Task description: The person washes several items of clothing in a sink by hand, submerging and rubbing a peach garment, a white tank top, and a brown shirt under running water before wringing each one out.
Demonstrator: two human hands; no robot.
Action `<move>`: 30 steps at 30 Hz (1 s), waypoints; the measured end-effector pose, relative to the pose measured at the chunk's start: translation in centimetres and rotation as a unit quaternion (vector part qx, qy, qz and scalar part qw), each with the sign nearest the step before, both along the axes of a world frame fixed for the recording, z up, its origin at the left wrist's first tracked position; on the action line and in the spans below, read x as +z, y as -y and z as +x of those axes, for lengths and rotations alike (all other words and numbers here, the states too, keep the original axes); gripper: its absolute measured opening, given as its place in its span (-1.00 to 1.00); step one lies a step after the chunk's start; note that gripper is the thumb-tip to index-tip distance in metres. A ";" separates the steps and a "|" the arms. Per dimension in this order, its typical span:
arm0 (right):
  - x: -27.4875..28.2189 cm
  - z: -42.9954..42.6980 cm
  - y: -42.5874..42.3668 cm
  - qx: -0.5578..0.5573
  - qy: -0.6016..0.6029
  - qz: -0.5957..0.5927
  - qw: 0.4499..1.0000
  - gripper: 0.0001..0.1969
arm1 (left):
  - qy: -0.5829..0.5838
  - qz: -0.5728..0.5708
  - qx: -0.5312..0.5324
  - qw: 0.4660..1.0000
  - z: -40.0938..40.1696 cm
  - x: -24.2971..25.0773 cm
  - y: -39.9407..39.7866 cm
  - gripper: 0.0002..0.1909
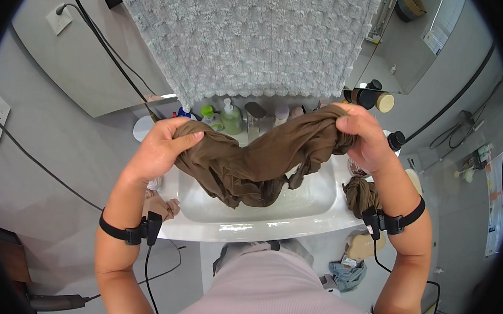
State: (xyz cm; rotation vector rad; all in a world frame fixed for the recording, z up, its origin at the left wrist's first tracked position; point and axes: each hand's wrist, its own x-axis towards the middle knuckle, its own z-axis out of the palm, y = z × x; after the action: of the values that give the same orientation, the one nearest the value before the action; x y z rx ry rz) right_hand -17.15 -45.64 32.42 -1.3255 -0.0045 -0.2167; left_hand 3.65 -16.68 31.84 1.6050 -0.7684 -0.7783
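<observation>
Between my hands hangs a brown wet-looking cloth garment [268,162], bunched and sagging in the middle. My left hand [161,147] grips its left end, thumb on top. At the other end, my right hand [363,135] pinches the fabric between thumb and fingers. Below the garment is a white washbasin [251,232], its bottom partly hidden by the cloth. A second bunched brown cloth [360,196] lies on the basin's right rim, beside my right forearm. On the left rim, partly behind my left forearm, rests a pinkish-beige cloth [162,205].
A green pump bottle [231,119] and several other containers line the basin's back ledge. Above them hangs a fluffy grey towel [258,41]. Black cables run from straps on both forearms. Blue denim [348,275] and a beige stool-like object [363,246] are at lower right.
</observation>
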 end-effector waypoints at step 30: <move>-40.9 5.5 -6.9 0.177 -0.309 -0.578 0.734 -0.62 | 0.198 0.497 -0.086 0.840 -6.2 -37.4 7.8 -0.29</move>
State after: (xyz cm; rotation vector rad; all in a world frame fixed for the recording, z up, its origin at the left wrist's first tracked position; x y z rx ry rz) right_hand -11.63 -38.76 -8.46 -2.5589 0.2005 0.7011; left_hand -2.57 -24.52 -5.59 2.7278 -0.8585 -1.0833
